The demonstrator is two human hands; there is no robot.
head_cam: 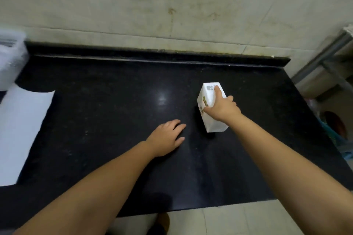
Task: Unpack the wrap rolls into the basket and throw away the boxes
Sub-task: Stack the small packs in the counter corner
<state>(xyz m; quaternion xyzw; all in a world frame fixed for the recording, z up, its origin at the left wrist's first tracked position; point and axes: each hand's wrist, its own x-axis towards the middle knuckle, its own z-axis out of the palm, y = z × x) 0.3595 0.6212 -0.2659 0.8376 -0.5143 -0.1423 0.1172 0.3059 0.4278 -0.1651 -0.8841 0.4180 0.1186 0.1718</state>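
A white wrap-roll box (210, 99) with small printed pictures on its side lies on the black counter (114, 101), right of centre. My right hand (222, 108) grips it from above, fingers wrapped over its top and side. My left hand (167, 136) rests flat on the counter to the left of the box, fingers apart, holding nothing. A white basket (11, 57) stands blurred at the far left edge. Whether a roll is inside the box cannot be seen.
A white sheet or board (23, 126) lies on the counter's left part. A tiled wall (172, 5) rises behind the counter. At the right, beyond the counter edge, stand a metal rack (324, 59) and a bin with a red liner (336, 124).
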